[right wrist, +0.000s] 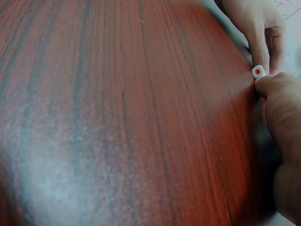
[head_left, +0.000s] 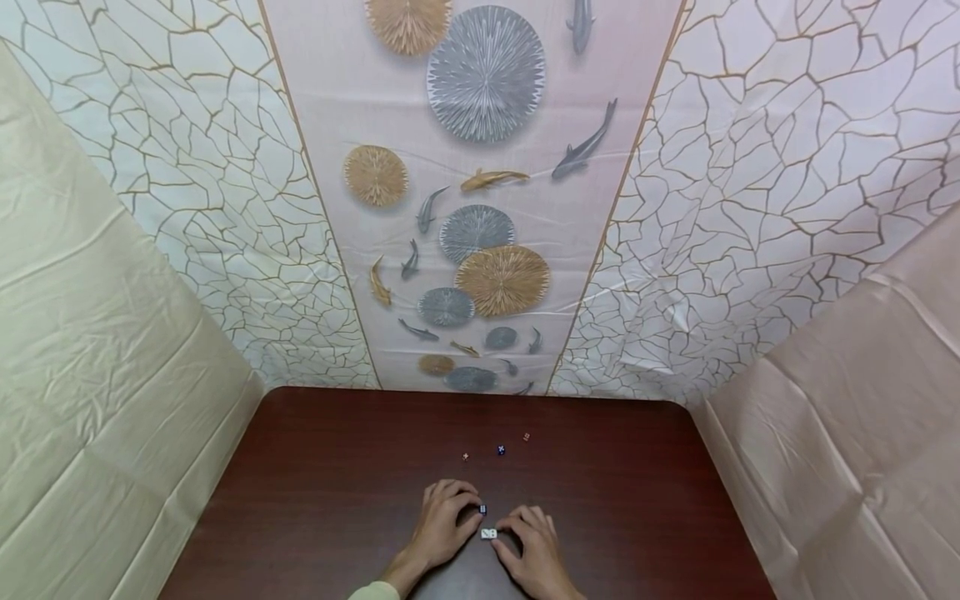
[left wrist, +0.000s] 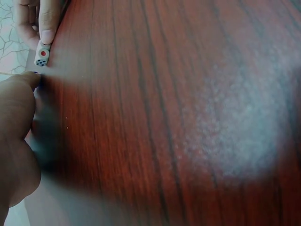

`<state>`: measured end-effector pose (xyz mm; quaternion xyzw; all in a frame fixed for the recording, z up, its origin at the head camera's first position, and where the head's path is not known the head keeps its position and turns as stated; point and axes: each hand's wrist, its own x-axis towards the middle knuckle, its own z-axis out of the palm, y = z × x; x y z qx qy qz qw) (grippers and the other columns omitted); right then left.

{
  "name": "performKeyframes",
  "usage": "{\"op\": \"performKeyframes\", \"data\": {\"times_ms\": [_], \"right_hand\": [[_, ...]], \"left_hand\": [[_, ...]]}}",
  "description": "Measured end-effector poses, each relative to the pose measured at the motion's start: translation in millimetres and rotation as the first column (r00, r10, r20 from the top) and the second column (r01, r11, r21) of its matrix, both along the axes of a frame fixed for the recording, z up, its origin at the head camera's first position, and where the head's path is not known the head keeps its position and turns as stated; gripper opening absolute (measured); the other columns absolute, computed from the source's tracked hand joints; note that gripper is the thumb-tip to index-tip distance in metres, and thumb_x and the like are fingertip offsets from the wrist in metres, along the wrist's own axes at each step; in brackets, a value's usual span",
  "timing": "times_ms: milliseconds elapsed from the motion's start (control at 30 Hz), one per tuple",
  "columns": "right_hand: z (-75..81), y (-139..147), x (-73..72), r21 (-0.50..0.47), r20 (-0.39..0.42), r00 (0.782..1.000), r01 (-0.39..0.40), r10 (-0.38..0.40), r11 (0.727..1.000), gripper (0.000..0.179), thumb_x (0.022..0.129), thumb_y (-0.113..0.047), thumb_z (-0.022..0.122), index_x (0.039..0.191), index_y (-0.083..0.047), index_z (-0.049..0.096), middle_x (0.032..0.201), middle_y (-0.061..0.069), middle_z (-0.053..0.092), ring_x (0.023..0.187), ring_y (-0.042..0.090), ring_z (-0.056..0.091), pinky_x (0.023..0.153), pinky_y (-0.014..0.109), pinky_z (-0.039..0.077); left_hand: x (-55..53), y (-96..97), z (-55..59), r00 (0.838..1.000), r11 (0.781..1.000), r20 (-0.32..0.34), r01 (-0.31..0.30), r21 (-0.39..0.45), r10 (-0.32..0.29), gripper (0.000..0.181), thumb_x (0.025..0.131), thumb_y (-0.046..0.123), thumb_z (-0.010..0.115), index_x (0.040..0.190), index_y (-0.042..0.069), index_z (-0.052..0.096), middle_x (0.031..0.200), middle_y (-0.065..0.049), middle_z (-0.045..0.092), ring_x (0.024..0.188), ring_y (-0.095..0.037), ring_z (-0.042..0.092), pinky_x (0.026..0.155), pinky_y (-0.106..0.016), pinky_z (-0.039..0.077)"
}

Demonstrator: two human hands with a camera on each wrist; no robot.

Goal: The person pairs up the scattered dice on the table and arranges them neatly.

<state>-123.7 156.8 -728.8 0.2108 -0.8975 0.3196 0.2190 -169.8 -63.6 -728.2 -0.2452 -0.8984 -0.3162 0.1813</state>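
My left hand point(head_left: 444, 523) pinches a small blue die point(head_left: 483, 509) between thumb and index finger, low over the dark wooden table. Just right of it, my right hand point(head_left: 531, 546) holds two white dice point(head_left: 489, 533) side by side at its thumb and index fingertips. In the left wrist view, a red dot and several dark dots show on the white dice point(left wrist: 43, 55), and the blue die is mostly behind the left fingertip. The right wrist view shows one white die face point(right wrist: 257, 72) with a red dot, beside the right thumb tip.
Farther back on the table point(head_left: 330, 467) lie another blue die point(head_left: 501, 450) and two tiny reddish dice, one on the left point(head_left: 466, 457) and one on the right point(head_left: 527, 437). Patterned cloth point(head_left: 480, 333) hangs behind the table's far edge, with plain cloth along both sides.
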Motion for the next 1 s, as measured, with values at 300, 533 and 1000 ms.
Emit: {"op": "performKeyframes", "data": {"times_ms": [300, 533, 1000], "right_hand": [[0.4, -0.8, 0.8, 0.002, 0.049, 0.999, 0.017, -0.018, 1.0, 0.028, 0.081, -0.019, 0.101, 0.1, -0.025, 0.082, 0.099, -0.014, 0.067, 0.096, 0.003, 0.055, 0.081, 0.029, 0.037], [0.8, -1.6, 0.4, -0.002, 0.009, 1.0, 0.014, -0.014, 1.0, 0.029, 0.08, -0.018, 0.102, 0.1, -0.023, 0.083, 0.099, -0.012, 0.069, 0.096, 0.006, 0.057, 0.082, 0.027, 0.037], [5.4, -1.4, 1.1, -0.003, 0.044, 0.999, 0.012, -0.012, 1.0, 0.029, 0.08, -0.015, 0.102, 0.1, -0.021, 0.083, 0.098, -0.013, 0.068, 0.095, 0.005, 0.055, 0.08, 0.029, 0.038]], "left_hand": [[1.5, 0.7, 0.6, 0.999, 1.0, -0.035, -0.003, 0.004, 0.003, 0.018, 0.09, 0.02, 0.095, 0.103, 0.023, 0.085, 0.117, 0.006, 0.079, 0.115, -0.016, 0.067, 0.1, -0.051, 0.046], [1.2, 0.7, -0.8, 0.999, 1.0, -0.041, 0.0, 0.013, 0.001, 0.02, 0.088, 0.02, 0.096, 0.104, 0.022, 0.085, 0.118, 0.006, 0.078, 0.114, -0.016, 0.067, 0.099, -0.051, 0.046], [-0.8, -1.4, -11.0, 1.0, 1.0, -0.014, 0.009, 0.03, -0.008, 0.021, 0.089, 0.023, 0.096, 0.107, 0.025, 0.084, 0.12, 0.007, 0.078, 0.118, -0.017, 0.066, 0.103, -0.051, 0.045]]}}
